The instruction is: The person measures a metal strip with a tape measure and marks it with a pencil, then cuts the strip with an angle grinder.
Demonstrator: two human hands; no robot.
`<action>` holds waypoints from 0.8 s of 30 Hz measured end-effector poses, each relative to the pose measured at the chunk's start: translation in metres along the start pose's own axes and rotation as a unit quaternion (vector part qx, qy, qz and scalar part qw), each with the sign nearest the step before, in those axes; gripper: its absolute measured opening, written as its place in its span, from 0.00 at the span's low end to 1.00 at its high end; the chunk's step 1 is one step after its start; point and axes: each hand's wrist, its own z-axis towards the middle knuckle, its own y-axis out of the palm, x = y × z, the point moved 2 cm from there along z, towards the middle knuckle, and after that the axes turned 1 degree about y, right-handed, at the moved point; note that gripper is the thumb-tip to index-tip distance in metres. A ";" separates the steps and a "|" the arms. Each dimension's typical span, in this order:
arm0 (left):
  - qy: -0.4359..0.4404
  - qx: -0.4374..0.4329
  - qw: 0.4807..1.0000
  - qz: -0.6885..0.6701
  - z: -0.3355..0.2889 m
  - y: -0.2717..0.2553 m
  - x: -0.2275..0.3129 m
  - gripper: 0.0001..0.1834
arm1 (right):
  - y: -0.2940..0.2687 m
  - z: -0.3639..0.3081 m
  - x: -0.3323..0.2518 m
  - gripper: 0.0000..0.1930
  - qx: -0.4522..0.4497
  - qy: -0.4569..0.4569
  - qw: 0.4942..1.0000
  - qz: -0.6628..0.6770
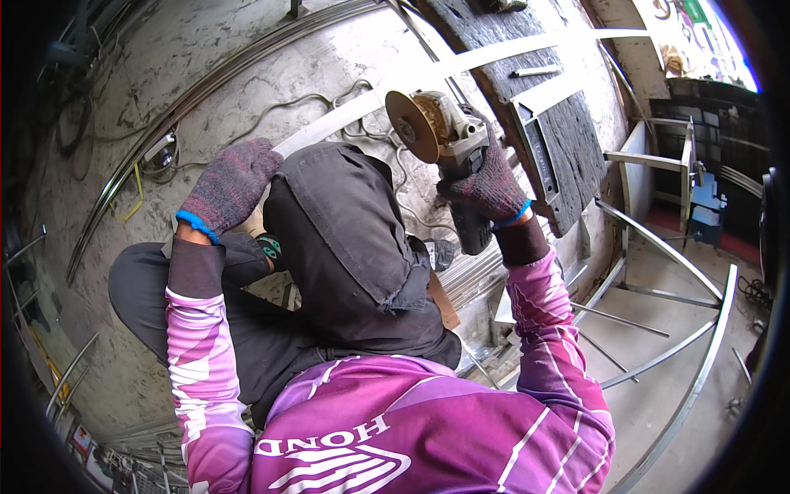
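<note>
My left hand (pixel 230 188), in a dark knitted glove with a blue cuff edge, is closed round the near end of a long pale metal bar (pixel 354 113). The bar runs up to the right over a dark wooden plank (pixel 461 37). In my right hand (pixel 491 183), gloved the same way, is an angle grinder (pixel 471 148). Its brown disc (pixel 411 126) faces left, close to the bar; whether they touch I cannot tell. My bent knee (pixel 333 218) in dark trousers lies between both hands and hides part of the floor.
On the plank rest a short metal piece (pixel 535 72) and a black-framed tool (pixel 539 156) with a pale plate. Cables (pixel 296 103) snake over the floor. Long thin metal rods (pixel 148 140) curve along the left. A welded metal frame (pixel 699 346) stands at the right.
</note>
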 end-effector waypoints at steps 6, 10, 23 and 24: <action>0.013 0.083 0.996 0.024 0.003 0.003 -0.003 0.15 | -0.002 0.006 0.000 0.57 0.003 -0.019 0.999 -0.030; 0.053 0.101 0.992 0.045 0.003 0.003 -0.005 0.16 | 0.000 0.007 0.002 0.57 0.004 -0.021 1.000 -0.015; 0.013 0.032 0.999 0.035 0.002 0.004 -0.005 0.20 | 0.001 0.008 0.002 0.56 0.003 -0.020 1.000 0.002; 0.018 0.041 0.999 0.021 0.002 0.004 -0.005 0.20 | 0.000 0.008 0.004 0.56 0.003 -0.020 1.000 0.002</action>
